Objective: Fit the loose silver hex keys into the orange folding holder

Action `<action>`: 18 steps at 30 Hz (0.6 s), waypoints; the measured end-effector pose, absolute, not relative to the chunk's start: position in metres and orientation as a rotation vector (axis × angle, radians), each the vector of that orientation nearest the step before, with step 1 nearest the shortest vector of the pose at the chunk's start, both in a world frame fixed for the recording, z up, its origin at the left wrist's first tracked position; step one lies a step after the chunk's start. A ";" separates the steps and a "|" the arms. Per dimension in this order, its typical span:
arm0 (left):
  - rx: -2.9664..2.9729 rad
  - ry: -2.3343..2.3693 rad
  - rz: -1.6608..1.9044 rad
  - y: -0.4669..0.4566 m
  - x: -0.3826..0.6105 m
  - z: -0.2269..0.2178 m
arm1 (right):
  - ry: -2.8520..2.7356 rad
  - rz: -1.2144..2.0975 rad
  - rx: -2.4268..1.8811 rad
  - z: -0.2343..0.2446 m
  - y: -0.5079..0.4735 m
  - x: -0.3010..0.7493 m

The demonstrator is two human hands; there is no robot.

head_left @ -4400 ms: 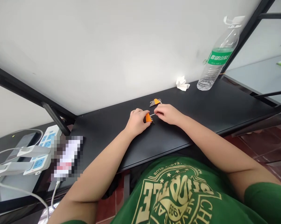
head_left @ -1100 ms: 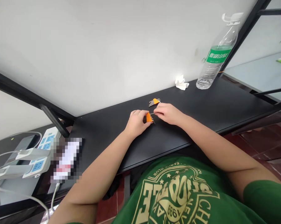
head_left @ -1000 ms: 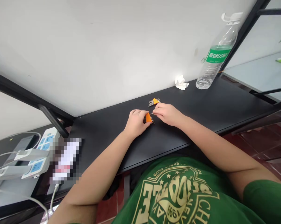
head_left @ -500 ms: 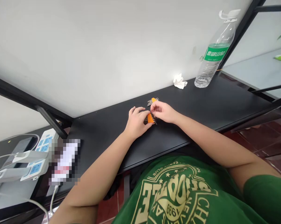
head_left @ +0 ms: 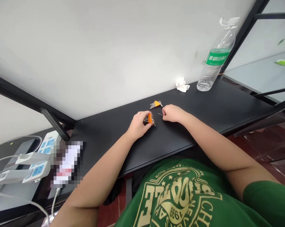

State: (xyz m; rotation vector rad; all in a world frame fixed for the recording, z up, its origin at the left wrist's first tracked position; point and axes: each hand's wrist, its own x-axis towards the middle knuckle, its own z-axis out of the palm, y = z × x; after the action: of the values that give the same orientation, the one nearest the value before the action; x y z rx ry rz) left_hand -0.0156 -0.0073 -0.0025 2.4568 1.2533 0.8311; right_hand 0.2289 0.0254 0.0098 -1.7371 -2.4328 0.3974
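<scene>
My left hand (head_left: 140, 125) pinches an orange hex key holder (head_left: 150, 118) between thumb and fingers, just over the black desk. Several metal hex keys stick out of both sides of this holder. To its right, my right hand (head_left: 171, 113) is closed on a thin hex key (head_left: 160, 114), whose tip points left toward the holder; the rest of the key is hidden in the fingers. Behind both hands lies a second orange holder (head_left: 157, 103) with several hex keys in it, touched by neither hand.
The black desk (head_left: 104, 132) runs along a white wall. A crumpled tissue (head_left: 182, 85) and a large plastic bottle (head_left: 214, 58) stand at the back right. At left are a blurred-out phone (head_left: 68, 164), a power strip (head_left: 44, 154) with cables, and a black frame bar (head_left: 55, 123).
My right hand has moved right, away from the holder in my left hand, and a thin hex key now shows in its fingers. The second holder is more fully visible.
</scene>
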 end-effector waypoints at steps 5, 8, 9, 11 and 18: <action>2.369 1.257 0.855 -0.006 -0.014 -0.006 | -2.458 0.506 -1.765 0.019 0.015 0.231; 2.312 1.245 0.871 -0.005 -0.013 -0.007 | -2.469 0.499 -1.724 0.019 0.012 0.231; 2.306 1.251 0.868 -0.005 -0.013 -0.008 | -2.478 0.508 -1.726 0.019 0.011 0.230; 2.316 1.277 0.850 -0.004 -0.014 -0.007 | -2.480 0.529 -1.734 0.018 0.011 0.229; 2.459 1.369 0.787 -0.003 -0.013 -0.005 | -2.246 0.578 -1.356 0.010 0.012 0.228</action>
State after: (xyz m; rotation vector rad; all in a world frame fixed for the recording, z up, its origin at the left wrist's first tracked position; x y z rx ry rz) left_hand -0.0126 -0.0035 -0.0048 2.4586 1.3690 0.7867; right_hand 0.2284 0.0118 0.0103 -1.3556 -2.2460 0.5775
